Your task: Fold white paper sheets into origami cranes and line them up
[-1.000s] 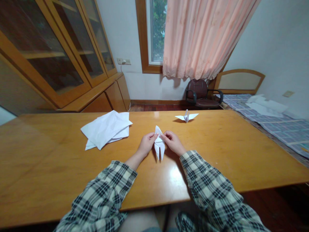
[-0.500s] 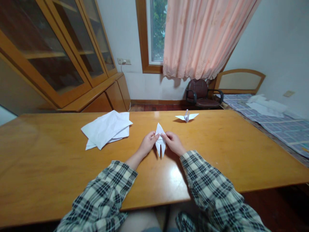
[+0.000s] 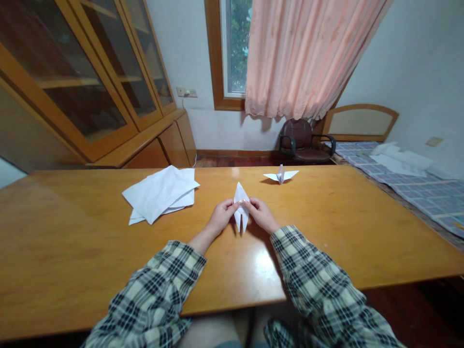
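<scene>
A folded white origami paper (image 3: 241, 212) is held just above the wooden table, its single point facing away from me and two narrow legs pointing toward me. My left hand (image 3: 222, 215) pinches its left edge, the thumb lying on the upper face. On the opposite edge, my right hand (image 3: 262, 214) grips it the same way, so both thumbs nearly meet at the middle. The fingers beneath the paper are mostly hidden.
A finished paper crane (image 3: 281, 175) stands near the far edge of the table (image 3: 90, 270). Left of my hands lies a loose stack of white paper sheets (image 3: 159, 195). Beyond the table are a brown chair (image 3: 297, 137), a glass-door cabinet (image 3: 97, 87) and a bed (image 3: 402, 179).
The thumbs have come slightly closer together over the paper's middle. The paper's legs have shifted a little away from me. The crane and the stack stay where they were.
</scene>
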Tool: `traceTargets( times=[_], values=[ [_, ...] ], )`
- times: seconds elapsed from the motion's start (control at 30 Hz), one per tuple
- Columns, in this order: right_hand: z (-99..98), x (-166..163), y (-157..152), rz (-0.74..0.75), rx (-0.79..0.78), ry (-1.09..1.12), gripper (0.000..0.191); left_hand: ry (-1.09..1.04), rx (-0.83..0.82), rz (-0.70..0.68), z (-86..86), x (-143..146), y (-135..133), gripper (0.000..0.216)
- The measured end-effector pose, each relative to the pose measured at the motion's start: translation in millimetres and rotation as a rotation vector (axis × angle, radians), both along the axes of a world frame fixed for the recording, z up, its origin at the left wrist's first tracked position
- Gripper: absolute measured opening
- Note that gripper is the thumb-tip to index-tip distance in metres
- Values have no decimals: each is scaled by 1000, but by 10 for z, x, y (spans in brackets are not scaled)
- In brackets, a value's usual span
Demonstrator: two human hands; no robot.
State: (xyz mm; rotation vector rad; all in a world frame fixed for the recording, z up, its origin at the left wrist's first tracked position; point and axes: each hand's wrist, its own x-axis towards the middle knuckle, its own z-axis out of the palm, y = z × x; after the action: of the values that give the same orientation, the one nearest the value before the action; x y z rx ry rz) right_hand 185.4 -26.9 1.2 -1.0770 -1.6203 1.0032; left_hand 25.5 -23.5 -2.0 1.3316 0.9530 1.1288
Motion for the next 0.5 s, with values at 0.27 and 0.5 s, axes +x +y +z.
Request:
traceTargets(
  times=[0.27,0.5],
  values=[
    [11,-9,-11,-4,33,-55,39,29,-23,-7,-45,-6,11,44],
    [-2,-17,-7,32,4,-2,42,-16,-24,11,-52,-1,29,47]
  ],
)
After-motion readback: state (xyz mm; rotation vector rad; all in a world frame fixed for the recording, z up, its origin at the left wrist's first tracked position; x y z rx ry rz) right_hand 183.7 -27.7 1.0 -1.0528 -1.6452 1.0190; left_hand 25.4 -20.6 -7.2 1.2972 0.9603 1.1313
